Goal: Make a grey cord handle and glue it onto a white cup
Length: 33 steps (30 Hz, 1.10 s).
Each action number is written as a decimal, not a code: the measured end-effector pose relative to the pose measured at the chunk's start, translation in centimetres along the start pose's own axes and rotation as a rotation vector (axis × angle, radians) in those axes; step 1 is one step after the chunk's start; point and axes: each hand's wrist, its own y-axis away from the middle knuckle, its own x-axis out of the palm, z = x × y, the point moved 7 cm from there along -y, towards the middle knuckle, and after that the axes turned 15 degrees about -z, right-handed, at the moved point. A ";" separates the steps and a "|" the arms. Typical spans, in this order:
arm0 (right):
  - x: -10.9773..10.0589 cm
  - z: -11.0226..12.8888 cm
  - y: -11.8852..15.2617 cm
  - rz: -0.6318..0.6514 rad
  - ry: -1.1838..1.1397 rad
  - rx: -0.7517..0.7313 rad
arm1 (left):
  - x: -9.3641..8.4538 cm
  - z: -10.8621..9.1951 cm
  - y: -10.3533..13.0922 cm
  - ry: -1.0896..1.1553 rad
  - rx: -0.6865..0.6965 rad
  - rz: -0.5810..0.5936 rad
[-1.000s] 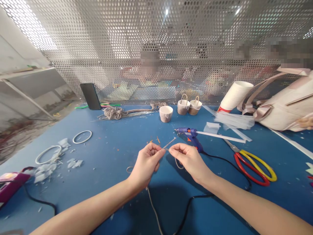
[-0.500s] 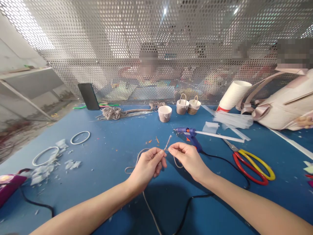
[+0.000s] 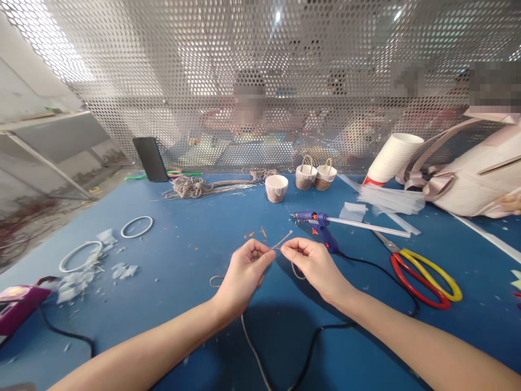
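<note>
Between my two hands, near the middle of the view, is a thin grey-brown cord (image 3: pixel 284 239) whose short end sticks up to the right. My left hand (image 3: pixel 247 271) pinches it between thumb and forefinger. Just to the right, my right hand (image 3: pixel 315 266) pinches the same cord, and a loop of it hangs below those fingers. More cord curls out left of my left hand and runs down to the front edge. A blue glue gun (image 3: pixel 315 222) lies behind my right hand, and a small wrapped cup (image 3: pixel 276 189) stands farther back.
Red-and-yellow scissors (image 3: pixel 427 274) lie right of my hands. Two handled cups (image 3: pixel 305 177), stacked paper cups (image 3: pixel 394 157) and a bag (image 3: pixel 480 168) stand behind. Cord bundle (image 3: pixel 189 187), phone (image 3: pixel 150 158), white rings (image 3: pixel 137 227) and a purple device (image 3: pixel 22 309) are left. Black cable crosses the front.
The cord's short end leans farther right and lower. My left hand has turned slightly, its fingers more curled in. The whole view has shifted a little.
</note>
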 end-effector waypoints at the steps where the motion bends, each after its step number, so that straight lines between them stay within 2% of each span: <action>1: 0.0 -0.1 0.0 0.000 -0.001 0.000 | 0.0 0.1 0.0 0.009 -0.004 0.009; 11: -0.4 0.1 -0.3 -0.038 0.005 -0.039 | 0.4 0.6 0.3 0.057 -0.095 0.060; 22: -0.3 -0.5 -0.6 -0.024 -0.013 -0.009 | 1.0 0.8 0.6 0.059 -0.168 0.198; 24: -0.2 -0.6 -0.6 -0.020 -0.005 -0.010 | 0.9 0.8 0.6 0.055 -0.156 0.188; 29: -0.1 -0.5 -0.4 -0.022 0.006 -0.030 | 0.3 0.7 0.1 0.000 -0.063 0.068; 33: 0.0 -0.5 -0.3 -0.012 -0.005 -0.013 | 0.2 0.7 0.0 0.006 -0.031 0.047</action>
